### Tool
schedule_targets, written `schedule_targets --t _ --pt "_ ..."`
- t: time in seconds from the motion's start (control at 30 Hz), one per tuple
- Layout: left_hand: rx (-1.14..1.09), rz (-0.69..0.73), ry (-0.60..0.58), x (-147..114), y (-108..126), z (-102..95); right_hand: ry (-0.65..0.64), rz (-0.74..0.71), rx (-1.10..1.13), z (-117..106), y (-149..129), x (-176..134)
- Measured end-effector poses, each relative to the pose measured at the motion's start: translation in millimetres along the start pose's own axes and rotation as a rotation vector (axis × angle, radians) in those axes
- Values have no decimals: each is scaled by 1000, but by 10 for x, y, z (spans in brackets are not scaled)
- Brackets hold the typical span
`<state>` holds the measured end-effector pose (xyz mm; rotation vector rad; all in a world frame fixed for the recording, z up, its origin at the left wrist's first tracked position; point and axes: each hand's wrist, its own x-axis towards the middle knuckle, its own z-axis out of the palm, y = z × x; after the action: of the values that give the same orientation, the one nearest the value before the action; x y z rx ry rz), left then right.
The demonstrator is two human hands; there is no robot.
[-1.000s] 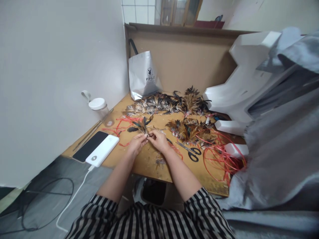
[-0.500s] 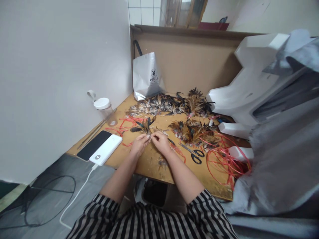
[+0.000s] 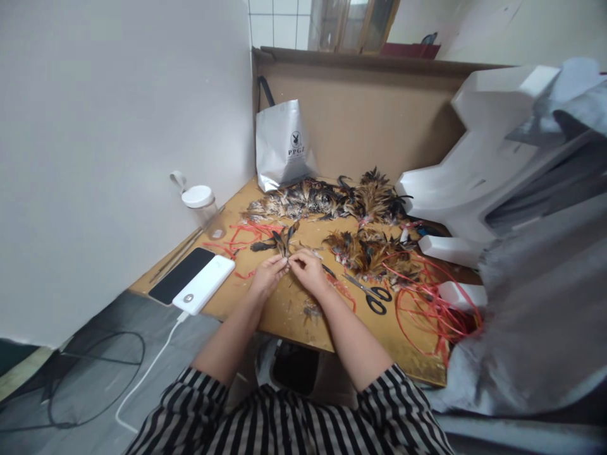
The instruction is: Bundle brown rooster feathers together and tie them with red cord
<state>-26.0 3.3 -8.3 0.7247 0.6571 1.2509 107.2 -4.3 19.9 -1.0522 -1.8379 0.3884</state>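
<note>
A small bunch of dark and brown feathers [image 3: 281,242] points up and away from me over the table. My left hand [image 3: 269,274] is closed on its quill ends between thumb and fingers. Right beside it, my right hand [image 3: 307,268] pinches at the same lower end, the fingertips of both hands almost touching. Just what lies between the right fingertips is too small to make out clearly. A black-handled pair of scissors [image 3: 376,303] lies open to the right of my right hand. Brown feather bunches [image 3: 365,249] rest beyond the scissors.
A longer heap of feathers [image 3: 308,199] runs along the back, before a silver bag [image 3: 283,148]. Tangled red plastic string [image 3: 434,309] lies at right, near white foam pieces [image 3: 455,249]. At left are a phone [image 3: 183,275], a white power bank [image 3: 203,284] and a lidded jar [image 3: 202,205].
The bunch of feathers has turned slightly in my fingers and looks narrower. Both hands stay together at its base. The whole view has shifted a little.
</note>
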Motion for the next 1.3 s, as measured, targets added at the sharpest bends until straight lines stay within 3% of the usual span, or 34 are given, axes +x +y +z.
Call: schedule_targets --t 0.2,0.6,0.93,1.3 --pt "-45 -22 -3 -14 27 26 36 53 108 31 59 17" --pt "-73 15 51 -4 -4 18 -70 -73 -84 -35 -12 -20" --pt "-97 -4 103 0 22 27 -80 -2 -89 -9 12 -23" --pt "-38 17 23 3 -8 41 -132 -65 -305 -12 -61 -37"
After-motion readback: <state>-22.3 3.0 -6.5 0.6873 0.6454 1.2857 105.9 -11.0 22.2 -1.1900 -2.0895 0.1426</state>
